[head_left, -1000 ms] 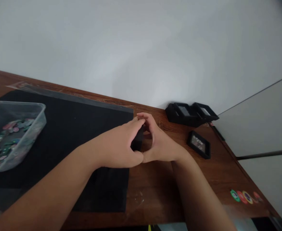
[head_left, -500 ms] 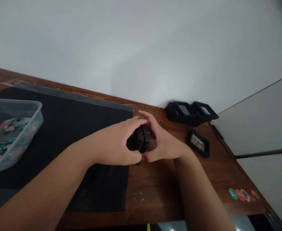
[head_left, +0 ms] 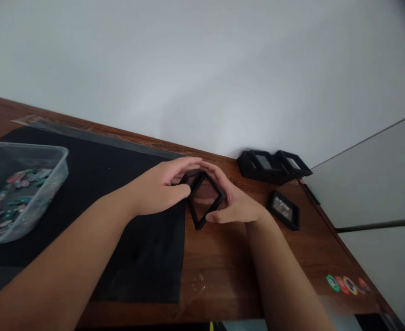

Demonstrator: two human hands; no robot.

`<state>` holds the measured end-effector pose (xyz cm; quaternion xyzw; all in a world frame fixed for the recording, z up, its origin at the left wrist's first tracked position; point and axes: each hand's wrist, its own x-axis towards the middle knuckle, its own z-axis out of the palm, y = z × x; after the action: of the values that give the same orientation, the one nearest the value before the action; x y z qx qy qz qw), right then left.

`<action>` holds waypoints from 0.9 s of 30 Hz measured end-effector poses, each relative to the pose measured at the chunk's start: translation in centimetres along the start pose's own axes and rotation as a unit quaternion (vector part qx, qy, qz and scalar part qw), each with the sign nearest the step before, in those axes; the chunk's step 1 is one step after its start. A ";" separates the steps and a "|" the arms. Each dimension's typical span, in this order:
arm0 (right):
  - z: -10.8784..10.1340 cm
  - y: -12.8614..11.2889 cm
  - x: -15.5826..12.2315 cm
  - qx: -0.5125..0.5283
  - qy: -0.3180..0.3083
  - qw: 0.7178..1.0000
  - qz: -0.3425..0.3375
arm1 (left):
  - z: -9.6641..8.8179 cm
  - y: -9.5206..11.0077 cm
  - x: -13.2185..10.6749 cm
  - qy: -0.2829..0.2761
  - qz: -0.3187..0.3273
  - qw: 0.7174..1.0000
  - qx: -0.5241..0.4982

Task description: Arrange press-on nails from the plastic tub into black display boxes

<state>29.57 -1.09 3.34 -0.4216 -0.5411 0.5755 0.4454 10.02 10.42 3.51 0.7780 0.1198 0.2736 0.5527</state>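
Between my two hands is a black display frame (head_left: 220, 199) with clear panes, spread into two halves that meet in a V. My left hand (head_left: 163, 187) grips the left half, its thumb over the front and its fingers behind. On the right half, my right hand (head_left: 235, 202) has its thumb at the lower edge and its fingers curled round the far side. Fingers show through the clear pane of the right half. Nothing can be made out inside the frame.
A clear plastic box (head_left: 55, 181) of colourful small pieces stands on a black mat (head_left: 143, 271) at left. Black frames (head_left: 274, 165) lean by the wall; another frame (head_left: 285, 210) holding pale pieces lies nearer. Round colourful stickers or chips (head_left: 342, 285) lie at the right front.
The black frame was nearly closed and edge-on; now its halves are parted and the clear panes show. My left hand has shifted left and turned outward.
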 end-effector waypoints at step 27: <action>5.1 1.9 2.1 0.023 0.120 0.992 0.023 | -2.8 1.5 -0.3 0.171 0.032 0.933 0.314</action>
<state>24.00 -0.33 1.69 -0.4901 -0.4605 0.5427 0.5032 7.99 11.97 5.52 0.8567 0.2671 0.3686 0.2426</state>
